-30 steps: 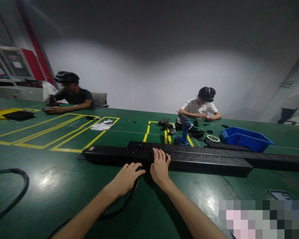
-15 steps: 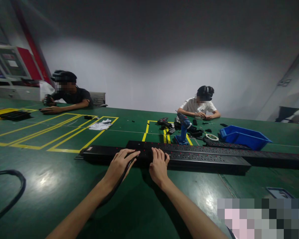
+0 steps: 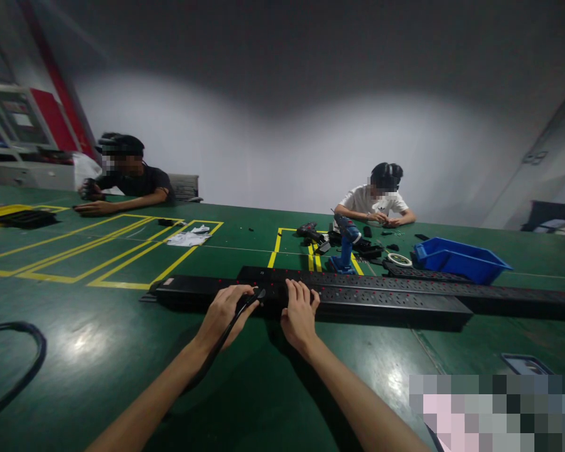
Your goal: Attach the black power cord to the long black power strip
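My left hand (image 3: 226,314) pinches a black power cable (image 3: 232,321) near its plug end (image 3: 261,293), at the front side of a long black power strip (image 3: 386,302). The cable trails back along my left forearm. Over the strip's near edge, just to the right, curl the fingers of my right hand (image 3: 300,314), gripping it. Rows of sockets and small red marks run along the strip's top. Behind it lies a second long black strip (image 3: 522,300), partly hidden by the first.
A blue cordless drill (image 3: 344,245) stands behind the strips, with a blue bin (image 3: 461,258) to its right. White papers (image 3: 188,237) lie left of centre. A cable loop (image 3: 40,351) is at the left front. Two people sit across the green table (image 3: 122,339).
My left fingers have drawn in around the cable, and its plug end now shows beyond them. My right hand stays on the power strip.
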The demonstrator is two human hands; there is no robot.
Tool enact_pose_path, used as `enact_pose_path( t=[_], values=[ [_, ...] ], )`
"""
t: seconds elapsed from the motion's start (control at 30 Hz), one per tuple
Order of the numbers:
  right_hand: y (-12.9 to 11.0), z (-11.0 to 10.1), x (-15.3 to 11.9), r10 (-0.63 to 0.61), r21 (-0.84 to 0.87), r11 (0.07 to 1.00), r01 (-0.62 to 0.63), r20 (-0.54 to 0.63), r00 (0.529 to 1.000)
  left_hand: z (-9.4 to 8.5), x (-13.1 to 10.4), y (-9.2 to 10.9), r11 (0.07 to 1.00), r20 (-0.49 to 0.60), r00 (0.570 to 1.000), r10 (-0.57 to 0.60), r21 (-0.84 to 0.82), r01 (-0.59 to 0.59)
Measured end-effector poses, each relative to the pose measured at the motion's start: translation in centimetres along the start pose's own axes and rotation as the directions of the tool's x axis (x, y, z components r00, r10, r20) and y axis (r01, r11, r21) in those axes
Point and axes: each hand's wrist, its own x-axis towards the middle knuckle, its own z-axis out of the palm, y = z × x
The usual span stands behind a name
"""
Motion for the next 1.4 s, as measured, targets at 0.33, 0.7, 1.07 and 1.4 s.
enact_pose_path(
  t=[0.33, 0.7, 1.07, 1.4],
  values=[
    [-0.2, 0.0, 0.0, 0.005, 0.016, 1.000, -0.005, -0.014, 1.000, -0.7, 0.1, 0.8, 0.970, -0.068, 0.992, 0.108, -0.212, -0.120],
    [-0.2, 0.2, 0.0, 0.021, 0.010, 1.000, -0.020, -0.021, 1.000, -2.4, 0.9, 3.3, 0.953, -0.132, 0.984, 0.123, -0.263, -0.154],
    [-0.3, -0.1, -0.2, 0.007, 0.007, 1.000, -0.007, -0.047, 0.999, -2.4, 4.3, 2.4, 0.980, -0.006, 0.982, 0.191, -0.064, -0.191],
    [-0.2, -0.1, -0.2, 0.022, 0.008, 1.000, -0.022, -0.048, 0.999, 1.9, 6.0, 1.0, 0.977, 0.167, 0.969, 0.184, 0.073, -0.199]
  ],
)
